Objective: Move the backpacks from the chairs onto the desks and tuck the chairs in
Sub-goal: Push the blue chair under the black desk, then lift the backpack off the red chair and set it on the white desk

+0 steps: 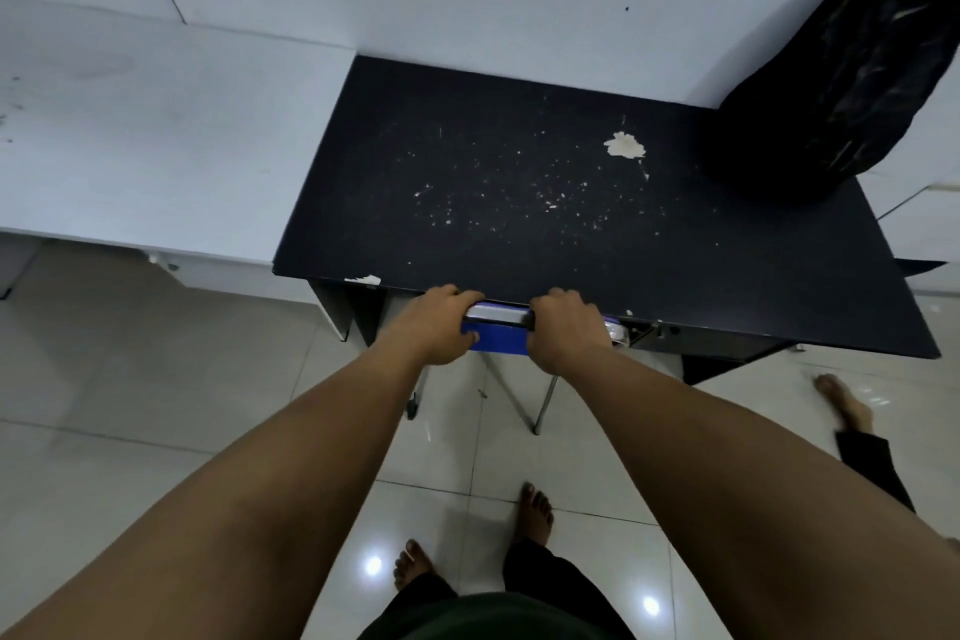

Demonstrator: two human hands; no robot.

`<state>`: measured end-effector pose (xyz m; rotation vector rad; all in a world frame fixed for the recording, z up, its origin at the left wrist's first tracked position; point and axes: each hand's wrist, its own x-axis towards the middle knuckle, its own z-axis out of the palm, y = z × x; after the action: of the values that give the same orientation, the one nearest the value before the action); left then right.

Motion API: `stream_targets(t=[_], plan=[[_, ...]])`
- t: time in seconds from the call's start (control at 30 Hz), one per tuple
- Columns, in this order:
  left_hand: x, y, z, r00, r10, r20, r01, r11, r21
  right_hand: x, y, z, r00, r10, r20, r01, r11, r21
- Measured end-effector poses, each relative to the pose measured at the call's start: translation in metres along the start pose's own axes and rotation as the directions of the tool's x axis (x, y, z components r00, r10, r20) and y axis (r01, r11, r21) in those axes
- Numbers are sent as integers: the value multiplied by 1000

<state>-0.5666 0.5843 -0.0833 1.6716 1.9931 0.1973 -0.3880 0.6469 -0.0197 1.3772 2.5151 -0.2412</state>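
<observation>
Both hands on chair backrest, crosswise under desk.

Dim, wide-angle warp, floor glare.

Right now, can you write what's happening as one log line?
left hand + right hand: grip blue chair's metal top rail | chair: under black desk | black backpack: on desk

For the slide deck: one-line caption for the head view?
Both hands grip the blue chair back at the black desk; black backpack on the desk.
</observation>
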Motion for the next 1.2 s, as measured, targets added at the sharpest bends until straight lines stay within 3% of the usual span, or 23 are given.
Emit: stream_targets(t=[0.13, 0.3, 0.33, 0.4, 0.5, 0.6, 0.7, 0.77, 0.87, 0.97, 1.07, 1.2], plan=[[-26, 9, 8, 995, -96, -34, 97, 995, 24, -21, -26, 9, 1000, 28, 5, -28, 997, 74], [-89, 7, 28, 989, -106, -103, 104, 994, -18, -69, -31, 37, 996, 47, 72, -57, 988, 146], [-103, 4, 33, 988, -131, -78, 130, 991, -27, -80, -30, 44, 995, 44, 94, -59, 984, 166], [-134, -3, 49, 969, -219, 115, 223, 975, -25, -103, -26, 62, 972, -2, 235, -51, 974, 219], [-196, -15, 86, 870, -309, 384, 340, 941, -12, -145, -19, 102, 873, -127, 471, 43, 982, 185], [-272, -26, 135, 806, -413, 424, 447, 894, 20, -194, -12, 152, 810, -120, 574, 35, 987, 157], [-337, -30, 169, 648, -501, 574, 550, 829, 102, -230, -9, 182, 685, -105, 721, 16, 992, 129], [-359, -32, 175, 601, -550, 580, 643, 764, 59, -240, -8, 187, 674, -128, 728, 24, 988, 152], [-379, -19, 170, 633, -649, 422, 753, 643, -141, -248, -9, 184, 785, -160, 599, 12, 970, 244], [-378, 5, 166, 673, -692, 263, 732, 571, -370, -257, -18, 180, 875, -187, 447, 42, 949, 314], [-377, 28, 170, 697, -656, 290, 692, 509, -512, -271, -30, 186, 850, -203, 486, 33, 941, 336], [-397, 38, 174, 729, -600, 331, 659, 483, -576, -293, -51, 197, 765, -247, 595, 97, 957, 273]])
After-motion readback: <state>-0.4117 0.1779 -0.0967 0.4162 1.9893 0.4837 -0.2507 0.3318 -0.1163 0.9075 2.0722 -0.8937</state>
